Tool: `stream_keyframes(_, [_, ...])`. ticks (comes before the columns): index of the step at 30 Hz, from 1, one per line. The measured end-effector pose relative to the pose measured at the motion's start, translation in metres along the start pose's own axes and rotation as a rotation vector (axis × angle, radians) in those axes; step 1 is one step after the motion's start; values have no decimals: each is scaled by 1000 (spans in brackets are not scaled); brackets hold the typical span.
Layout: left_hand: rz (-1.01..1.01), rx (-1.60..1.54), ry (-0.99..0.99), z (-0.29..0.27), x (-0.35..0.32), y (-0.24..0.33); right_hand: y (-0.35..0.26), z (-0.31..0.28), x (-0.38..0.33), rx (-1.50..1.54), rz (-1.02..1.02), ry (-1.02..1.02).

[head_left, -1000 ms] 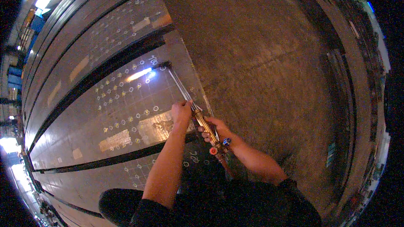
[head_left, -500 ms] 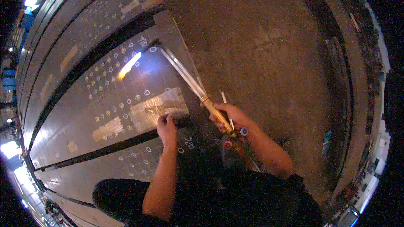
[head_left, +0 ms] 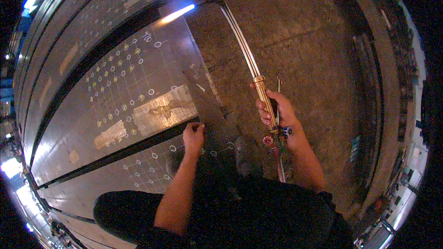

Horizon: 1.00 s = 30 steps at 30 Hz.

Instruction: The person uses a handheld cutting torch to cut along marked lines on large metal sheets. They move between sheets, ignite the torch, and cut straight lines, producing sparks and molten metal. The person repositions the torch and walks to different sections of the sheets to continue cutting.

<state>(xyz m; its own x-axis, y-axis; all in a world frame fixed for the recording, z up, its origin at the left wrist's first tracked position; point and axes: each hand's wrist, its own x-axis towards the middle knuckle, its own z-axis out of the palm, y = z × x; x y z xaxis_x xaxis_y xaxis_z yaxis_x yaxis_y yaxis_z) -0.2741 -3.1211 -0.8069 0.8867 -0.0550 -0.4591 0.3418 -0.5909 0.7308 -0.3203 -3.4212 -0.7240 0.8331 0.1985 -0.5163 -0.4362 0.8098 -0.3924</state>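
Note:
My right hand [head_left: 285,110] is wrapped around the brass handle of a cutting torch [head_left: 243,44]. The torch's long metal tubes reach forward to a bent head, where a blue-white flame with an orange tip [head_left: 179,14] burns toward the left. Below the grip are a red and a blue valve knob, with hoses running down. The flame is above the far end of a grey steel beam [head_left: 173,67] marked with chalk circles and grid lines. My left hand [head_left: 194,136] is closed near the dark gap between two beams; whatever its fingers hold, if anything, is hidden.
More long steel beams [head_left: 69,23] lie side by side to the left, separated by dark gaps. Tan rectangular patches [head_left: 164,108] sit on the marked beam. Brown, stained floor [head_left: 295,32] spreads to the right, with a small teal object [head_left: 355,149] on it. Dark long pieces line the far right.
The torch has moved forward and right, carrying its flame from above the chalk circles to the beam's far end. My left hand has shifted slightly right, off the tan patch's edge.

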Motion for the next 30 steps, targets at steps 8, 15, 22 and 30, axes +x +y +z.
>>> stream_keyframes(8, [-67,72,207,-18,6,-20,1,-13,-6,-26,39,30])
stream_keyframes(15, [-129,-17,6,-8,-8,17,-11,18,-31,248,-12,245])
stream_keyframes(22, [-146,52,133,-20,12,14,-21,-37,-104,-1246,-172,866])
stream_keyframes(30, [-68,119,17,-10,12,37,23,-6,-169,-2018,-240,734])
